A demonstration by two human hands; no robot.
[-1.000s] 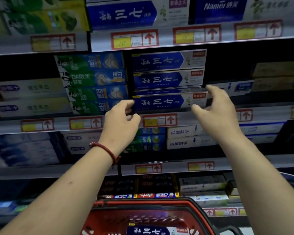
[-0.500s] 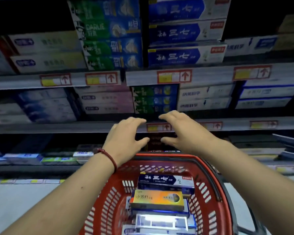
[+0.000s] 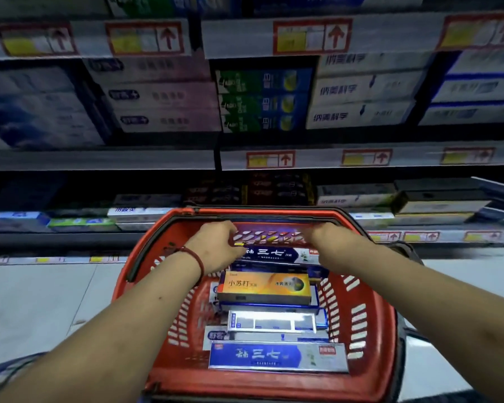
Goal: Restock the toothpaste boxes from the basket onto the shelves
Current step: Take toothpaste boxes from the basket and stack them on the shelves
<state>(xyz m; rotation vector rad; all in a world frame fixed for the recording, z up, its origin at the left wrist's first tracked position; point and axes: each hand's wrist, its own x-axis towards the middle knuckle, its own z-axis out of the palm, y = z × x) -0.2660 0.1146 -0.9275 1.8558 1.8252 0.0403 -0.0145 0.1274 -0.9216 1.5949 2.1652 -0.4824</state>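
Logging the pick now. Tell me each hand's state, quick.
Left hand: grips the left end of the far blue toothpaste box in the red basket.
Right hand: at the box's right end, blurred; cannot tell.

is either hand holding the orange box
No, the orange box lies in the basket; left hand and right hand are at the far blue box.
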